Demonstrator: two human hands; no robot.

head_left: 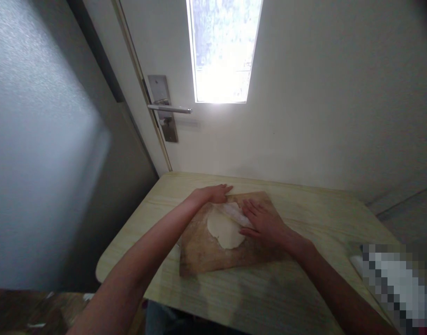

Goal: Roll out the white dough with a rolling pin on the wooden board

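A flat, pale sheet of dough (224, 230) with an uneven edge lies on a wooden board (199, 253). Across the dough's upper right part rests a whitish, flour-dusted rolling pin (237, 214), slanting from upper left to lower right. My left hand (217, 192) is at the far end of the pin, its fingers stretched out past the board's far edge; its palm side is hidden. My right hand (264, 222) lies over the near right end of the pin with fingers extended and the thumb apart, close to the dough.
The board sits on a light wood-grain table (311, 218) against a white door with a metal handle (169, 108) and a bright glass pane (223, 51). A grey panel (42, 186) stands at the left. A blurred-out object (398, 284) lies at the table's right edge.
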